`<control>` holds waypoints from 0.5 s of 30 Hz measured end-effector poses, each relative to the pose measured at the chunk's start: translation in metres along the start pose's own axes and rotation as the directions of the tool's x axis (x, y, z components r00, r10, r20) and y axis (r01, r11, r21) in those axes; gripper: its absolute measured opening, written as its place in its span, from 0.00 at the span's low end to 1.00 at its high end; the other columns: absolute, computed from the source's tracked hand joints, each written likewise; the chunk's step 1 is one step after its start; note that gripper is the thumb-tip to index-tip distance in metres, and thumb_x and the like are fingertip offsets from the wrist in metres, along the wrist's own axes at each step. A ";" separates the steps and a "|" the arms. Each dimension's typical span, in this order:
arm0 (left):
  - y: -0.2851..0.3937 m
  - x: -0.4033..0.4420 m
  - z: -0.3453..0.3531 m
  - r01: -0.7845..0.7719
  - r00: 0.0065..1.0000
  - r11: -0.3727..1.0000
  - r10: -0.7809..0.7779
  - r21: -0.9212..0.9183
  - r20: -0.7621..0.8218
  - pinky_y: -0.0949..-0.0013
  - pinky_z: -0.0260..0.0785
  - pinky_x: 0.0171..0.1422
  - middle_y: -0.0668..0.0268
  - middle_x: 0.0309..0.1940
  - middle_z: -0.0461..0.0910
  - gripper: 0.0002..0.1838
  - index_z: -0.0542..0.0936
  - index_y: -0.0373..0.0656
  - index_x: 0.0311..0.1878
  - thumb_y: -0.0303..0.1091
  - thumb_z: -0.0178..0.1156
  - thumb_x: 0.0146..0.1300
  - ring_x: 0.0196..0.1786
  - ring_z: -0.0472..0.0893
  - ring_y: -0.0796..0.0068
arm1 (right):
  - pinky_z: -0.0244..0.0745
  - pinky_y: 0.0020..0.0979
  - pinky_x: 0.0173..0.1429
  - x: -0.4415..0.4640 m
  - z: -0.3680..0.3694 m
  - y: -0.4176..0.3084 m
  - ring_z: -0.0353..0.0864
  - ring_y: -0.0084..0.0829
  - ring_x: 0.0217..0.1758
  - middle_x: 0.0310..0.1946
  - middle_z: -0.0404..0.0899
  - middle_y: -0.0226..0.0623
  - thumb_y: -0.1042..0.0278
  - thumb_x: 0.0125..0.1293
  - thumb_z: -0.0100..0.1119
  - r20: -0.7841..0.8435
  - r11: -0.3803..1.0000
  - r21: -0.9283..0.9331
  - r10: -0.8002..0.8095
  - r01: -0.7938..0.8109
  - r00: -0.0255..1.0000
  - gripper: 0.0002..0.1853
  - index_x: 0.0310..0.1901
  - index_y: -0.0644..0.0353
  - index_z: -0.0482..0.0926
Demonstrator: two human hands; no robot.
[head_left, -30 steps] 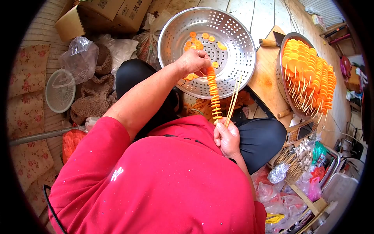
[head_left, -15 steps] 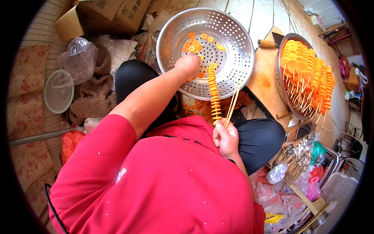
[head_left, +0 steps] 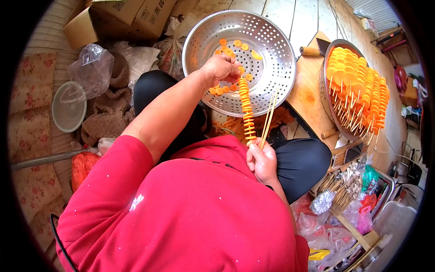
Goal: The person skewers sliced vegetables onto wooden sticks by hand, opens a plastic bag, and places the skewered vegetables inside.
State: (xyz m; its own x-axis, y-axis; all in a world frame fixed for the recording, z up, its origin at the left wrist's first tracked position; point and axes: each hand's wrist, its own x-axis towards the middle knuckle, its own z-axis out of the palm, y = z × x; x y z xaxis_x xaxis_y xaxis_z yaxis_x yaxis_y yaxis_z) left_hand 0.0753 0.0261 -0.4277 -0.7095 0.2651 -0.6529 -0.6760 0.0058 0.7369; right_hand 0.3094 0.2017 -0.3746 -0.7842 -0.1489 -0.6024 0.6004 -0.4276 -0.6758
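At upper center, the right hand (head_left: 221, 68) pinches a carrot slice (head_left: 241, 70) that could split if pushed crookedly onto the loaded skewer (head_left: 246, 109) the left hand (head_left: 263, 162) grips.

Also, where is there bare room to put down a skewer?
The wooden board is bare between the wide colander and the filled colander, below the knife handle. So are floorboards beyond the wide colander. Crowded: the filled colander and lower right, with sticks and bags.
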 end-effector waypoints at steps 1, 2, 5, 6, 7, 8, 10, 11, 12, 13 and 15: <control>0.000 0.000 0.000 0.001 1.000 1.000 -0.001 0.000 0.000 0.68 0.79 0.36 0.60 0.30 0.79 0.10 0.75 0.37 0.39 0.19 0.62 0.52 0.30 0.82 0.69 | 0.58 0.17 0.19 0.000 0.000 0.000 0.62 0.18 0.14 0.19 0.69 0.31 0.70 0.70 0.47 0.001 1.000 0.002 0.000 0.000 1.000 0.05 0.40 0.61 0.70; 0.000 0.000 0.000 0.002 1.000 1.000 -0.002 -0.003 -0.004 0.68 0.79 0.36 0.60 0.30 0.79 0.10 0.75 0.37 0.39 0.20 0.62 0.53 0.30 0.82 0.69 | 0.58 0.17 0.19 0.000 0.000 0.000 0.62 0.18 0.14 0.19 0.69 0.31 0.70 0.70 0.47 0.001 1.000 0.002 0.001 -0.001 1.000 0.05 0.40 0.61 0.70; 0.001 -0.001 0.001 -0.004 1.000 1.000 0.004 0.002 -0.009 0.69 0.79 0.36 0.60 0.30 0.79 0.09 0.75 0.37 0.38 0.20 0.61 0.54 0.30 0.82 0.69 | 0.58 0.17 0.19 -0.001 0.000 0.000 0.62 0.18 0.14 0.19 0.69 0.31 0.70 0.70 0.47 0.002 1.000 0.003 -0.001 0.001 1.000 0.05 0.40 0.61 0.70; 0.001 -0.002 0.002 -0.012 1.000 1.000 0.012 0.009 -0.012 0.69 0.79 0.36 0.60 0.30 0.79 0.08 0.76 0.37 0.38 0.20 0.61 0.54 0.30 0.82 0.69 | 0.58 0.17 0.19 -0.001 0.000 0.000 0.62 0.18 0.15 0.19 0.69 0.31 0.70 0.70 0.47 0.003 1.000 0.000 0.000 0.000 1.000 0.05 0.40 0.61 0.70; 0.002 -0.003 0.001 -0.011 1.000 1.000 0.012 0.008 -0.011 0.69 0.79 0.36 0.60 0.30 0.79 0.08 0.76 0.37 0.38 0.20 0.61 0.54 0.30 0.82 0.69 | 0.58 0.17 0.19 -0.001 0.000 0.000 0.62 0.17 0.15 0.19 0.69 0.31 0.70 0.70 0.47 0.003 1.000 -0.003 0.000 0.000 1.000 0.05 0.40 0.61 0.70; 0.002 -0.003 0.001 -0.019 1.000 0.998 0.018 0.055 0.007 0.69 0.79 0.36 0.60 0.29 0.79 0.07 0.76 0.37 0.36 0.21 0.60 0.53 0.30 0.82 0.69 | 0.58 0.17 0.19 -0.001 0.000 0.000 0.62 0.17 0.15 0.19 0.69 0.31 0.70 0.70 0.47 0.003 1.000 -0.004 0.001 -0.001 1.000 0.05 0.40 0.61 0.70; 0.006 -0.007 0.001 -0.026 0.999 0.995 0.024 0.101 0.025 0.68 0.79 0.36 0.60 0.29 0.80 0.05 0.77 0.37 0.35 0.23 0.60 0.53 0.30 0.82 0.69 | 0.58 0.17 0.19 -0.001 0.001 0.000 0.62 0.17 0.14 0.19 0.69 0.31 0.70 0.70 0.47 0.003 1.000 -0.002 -0.005 0.005 1.000 0.04 0.40 0.61 0.69; 0.009 -0.011 0.002 0.003 0.999 0.995 -0.007 0.096 0.045 0.68 0.79 0.36 0.61 0.29 0.80 0.05 0.78 0.37 0.34 0.25 0.59 0.53 0.30 0.82 0.69 | 0.58 0.17 0.19 -0.001 0.001 0.000 0.62 0.17 0.14 0.19 0.69 0.31 0.70 0.70 0.47 0.003 1.000 -0.002 -0.005 0.005 1.000 0.04 0.40 0.61 0.69; 0.011 -0.013 0.003 0.032 0.997 0.995 -0.038 0.092 0.065 0.68 0.79 0.37 0.61 0.29 0.80 0.05 0.79 0.37 0.33 0.27 0.59 0.53 0.30 0.82 0.69 | 0.58 0.17 0.19 -0.001 0.000 0.001 0.62 0.17 0.14 0.19 0.70 0.31 0.70 0.70 0.47 0.000 1.000 -0.005 -0.007 0.007 1.000 0.04 0.40 0.61 0.69; 0.010 -0.013 0.002 0.033 0.997 0.995 -0.039 0.092 0.064 0.68 0.79 0.37 0.61 0.29 0.80 0.05 0.79 0.37 0.33 0.27 0.59 0.53 0.30 0.82 0.69 | 0.58 0.17 0.18 -0.001 0.000 0.001 0.62 0.17 0.14 0.19 0.70 0.31 0.70 0.70 0.47 -0.003 1.000 -0.008 -0.009 0.009 1.000 0.04 0.39 0.61 0.69; 0.008 -0.012 0.002 0.020 0.994 0.993 -0.033 0.117 0.105 0.67 0.79 0.37 0.60 0.29 0.81 0.07 0.80 0.37 0.33 0.30 0.58 0.53 0.30 0.82 0.69 | 0.58 0.17 0.18 -0.001 0.000 0.001 0.62 0.17 0.14 0.19 0.70 0.31 0.71 0.70 0.47 -0.002 1.000 -0.004 -0.016 0.016 1.000 0.04 0.39 0.61 0.69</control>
State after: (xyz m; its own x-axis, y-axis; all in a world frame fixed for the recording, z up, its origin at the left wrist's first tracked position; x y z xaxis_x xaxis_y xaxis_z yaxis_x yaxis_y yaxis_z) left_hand 0.0789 0.0247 -0.4138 -0.6621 0.3644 -0.6548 -0.6624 0.1239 0.7388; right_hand 0.3109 0.2010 -0.3743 -0.7932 -0.1403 -0.5926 0.5886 -0.4261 -0.6870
